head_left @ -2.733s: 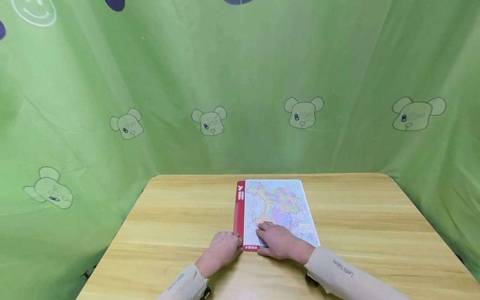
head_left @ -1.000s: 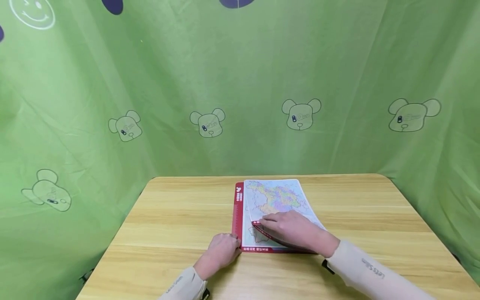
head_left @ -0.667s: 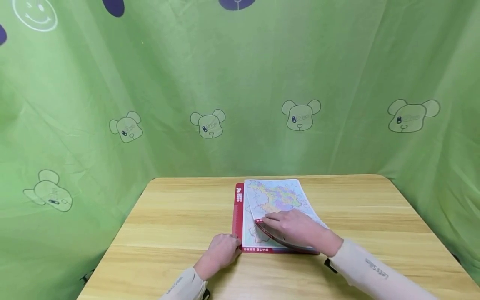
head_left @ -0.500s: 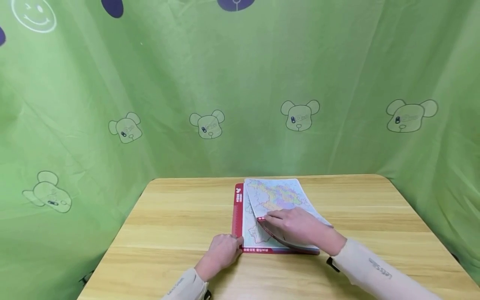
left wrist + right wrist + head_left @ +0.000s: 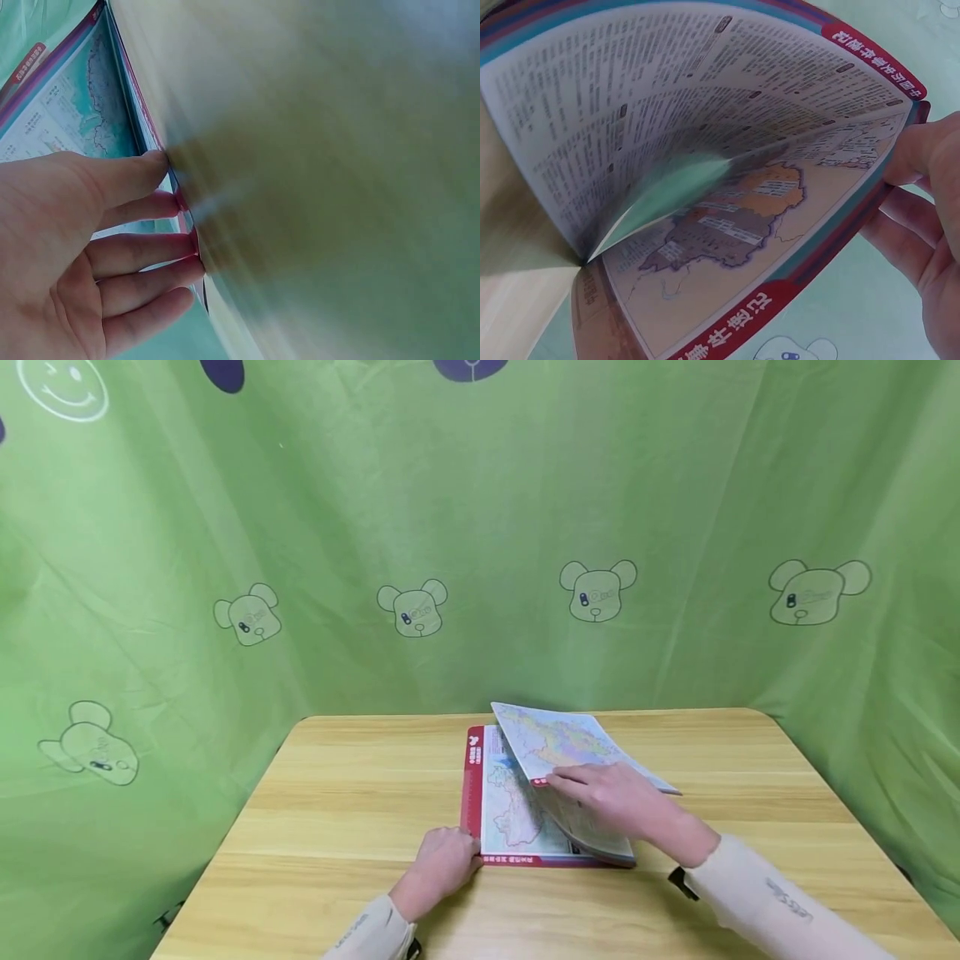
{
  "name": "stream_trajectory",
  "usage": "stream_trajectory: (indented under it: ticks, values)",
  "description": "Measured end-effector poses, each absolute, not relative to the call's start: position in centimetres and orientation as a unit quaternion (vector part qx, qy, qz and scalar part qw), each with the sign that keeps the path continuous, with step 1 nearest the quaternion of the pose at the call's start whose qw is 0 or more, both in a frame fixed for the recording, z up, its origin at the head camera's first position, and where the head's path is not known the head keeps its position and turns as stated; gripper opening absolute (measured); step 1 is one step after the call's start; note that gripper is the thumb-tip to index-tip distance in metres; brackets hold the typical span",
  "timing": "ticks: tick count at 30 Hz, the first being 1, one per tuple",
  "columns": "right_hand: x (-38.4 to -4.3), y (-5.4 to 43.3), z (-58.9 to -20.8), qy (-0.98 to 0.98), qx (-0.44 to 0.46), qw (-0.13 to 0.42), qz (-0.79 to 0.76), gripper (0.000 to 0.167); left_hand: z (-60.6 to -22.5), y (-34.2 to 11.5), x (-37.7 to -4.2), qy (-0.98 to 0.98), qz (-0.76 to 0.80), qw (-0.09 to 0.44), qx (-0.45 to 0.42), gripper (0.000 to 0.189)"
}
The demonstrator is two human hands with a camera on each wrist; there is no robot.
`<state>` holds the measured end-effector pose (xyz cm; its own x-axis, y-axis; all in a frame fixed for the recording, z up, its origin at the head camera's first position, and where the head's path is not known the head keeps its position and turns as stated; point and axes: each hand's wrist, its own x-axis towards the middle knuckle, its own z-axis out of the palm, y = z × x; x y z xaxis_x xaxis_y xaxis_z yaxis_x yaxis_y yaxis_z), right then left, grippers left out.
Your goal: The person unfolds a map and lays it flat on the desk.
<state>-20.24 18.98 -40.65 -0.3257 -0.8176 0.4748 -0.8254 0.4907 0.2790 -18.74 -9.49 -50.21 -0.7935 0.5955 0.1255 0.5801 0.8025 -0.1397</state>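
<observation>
A map booklet [image 5: 517, 827] with red margins lies on the wooden table. My left hand [image 5: 444, 864] grips its near left corner; in the left wrist view, thumb and fingertips meet the booklet's edge. My right hand [image 5: 621, 797] pinches the near left corner of the upper map leaf [image 5: 562, 745], which is raised and curves to the right. Beneath it, another map page shows. In the right wrist view, pages with text [image 5: 652, 90] and a brown-and-orange map [image 5: 742, 214] fan apart, the fingers of my right hand [image 5: 930, 202] at their outer corner.
The wooden table [image 5: 337, 793] extends around the booklet on all sides. A green curtain [image 5: 480, 510] printed with bear faces hangs behind and beside the table. A dark wrist strap [image 5: 682, 882] shows under my right sleeve.
The right hand first lay on the flat map, then took its near left corner and lifted it up and rightward, uncovering more of the page below. The left hand stays at the corner.
</observation>
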Motion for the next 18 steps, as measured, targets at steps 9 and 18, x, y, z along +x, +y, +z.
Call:
stream_trajectory:
  ticks: [9,18]
  values:
    - [-19.9,20.2,-40.1,-0.814,0.496,0.302,0.018,0.051,-50.2,-10.1,-18.7,-0.953,0.017,0.067,-0.295,0.023]
    - [-20.1,21.2,-39.9,-0.797,0.501,0.338,0.029,0.044,-50.3,-11.2,-18.7,-0.956,-0.009,0.067,-0.287,0.023]
